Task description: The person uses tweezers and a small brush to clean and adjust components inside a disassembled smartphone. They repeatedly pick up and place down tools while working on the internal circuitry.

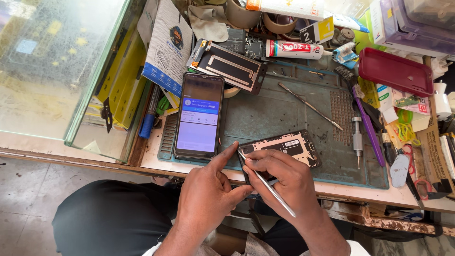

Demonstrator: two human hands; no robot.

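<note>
An opened phone body (289, 146), its dark inner frame facing up, lies at the near edge of a grey-green repair mat (279, 111). My left hand (208, 194) steadies its left end, index finger stretched to the corner. My right hand (284, 178) holds thin metal tweezers (268, 185) like a pen, the tip touching the phone's left edge. Left of both hands, a second phone (199, 115) lies flat with its screen lit.
A phone back frame (232, 66), glue tube (294, 49), metal pick (310, 106), screwdriver (358, 140), purple pry tool (367, 125) and red case (395, 71) crowd the mat's far side. A glass counter (57, 71) stands at left.
</note>
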